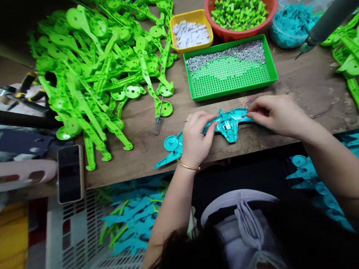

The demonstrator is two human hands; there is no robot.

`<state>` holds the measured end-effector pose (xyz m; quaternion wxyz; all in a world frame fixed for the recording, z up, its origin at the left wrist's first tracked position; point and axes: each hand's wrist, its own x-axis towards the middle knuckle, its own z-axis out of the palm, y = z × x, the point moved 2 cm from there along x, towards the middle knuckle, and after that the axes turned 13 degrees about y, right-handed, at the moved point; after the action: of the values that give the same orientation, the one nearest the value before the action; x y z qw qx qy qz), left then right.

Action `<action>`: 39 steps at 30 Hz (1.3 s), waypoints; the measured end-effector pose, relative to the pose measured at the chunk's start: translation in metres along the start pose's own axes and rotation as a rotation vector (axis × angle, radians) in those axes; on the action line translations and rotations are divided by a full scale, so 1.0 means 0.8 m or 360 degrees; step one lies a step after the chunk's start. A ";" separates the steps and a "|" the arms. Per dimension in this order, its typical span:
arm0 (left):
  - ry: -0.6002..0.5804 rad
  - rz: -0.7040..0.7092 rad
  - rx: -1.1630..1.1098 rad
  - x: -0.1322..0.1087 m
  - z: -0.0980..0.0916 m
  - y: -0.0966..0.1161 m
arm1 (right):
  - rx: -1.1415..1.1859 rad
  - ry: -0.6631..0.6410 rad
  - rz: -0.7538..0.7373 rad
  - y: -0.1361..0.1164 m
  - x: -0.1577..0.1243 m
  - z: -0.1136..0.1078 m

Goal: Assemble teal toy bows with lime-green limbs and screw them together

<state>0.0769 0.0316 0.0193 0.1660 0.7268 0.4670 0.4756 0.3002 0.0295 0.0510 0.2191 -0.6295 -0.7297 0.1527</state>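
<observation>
A teal plastic drone-like shell (228,127) lies across the near edge of the bench, its inner side facing up. My left hand (198,135) is closed around its left arm, with thumb and fingers near the middle. At the right arm, my right hand (274,114) pinches thin wires (243,118) that run out of the shell's centre; the fingertips partly hide them. More dark wire (325,111) trails on the wood to the right of that hand. A round teal end (171,143) of the shell sticks out left of my left hand.
Lime-green plastic arms (85,67) are heaped at the left, with a screwdriver (160,115) beside them. Behind the shell stand a green screw tray (234,91), a yellow box (194,48) and a red bowl (269,14). A dark tool (337,5) hangs at right; a phone (70,173) lies left.
</observation>
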 end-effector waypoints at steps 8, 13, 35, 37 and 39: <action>-0.0174 0.0007 0.0149 -0.017 0.024 -0.009 | -0.0759 -0.0098 -0.0339 -0.025 -0.005 0.024; -0.0099 0.0022 0.0116 -0.019 0.016 -0.010 | -0.0751 -0.0178 -0.0159 -0.028 -0.005 0.035; -0.0468 -0.0151 0.0298 -0.017 0.016 -0.010 | -0.0673 -0.0521 -0.0061 -0.044 0.014 0.054; -0.0492 -0.0202 0.0404 -0.015 0.021 -0.005 | -0.0650 -0.0513 -0.0052 -0.043 0.013 0.054; -0.0496 -0.0234 0.0536 -0.014 0.028 0.002 | -0.0632 -0.0503 -0.0033 -0.044 0.012 0.054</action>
<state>0.0957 0.0263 0.0035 0.1465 0.7728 0.5602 0.2598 0.2474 0.0355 0.0327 -0.0241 -0.6210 -0.7769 0.1006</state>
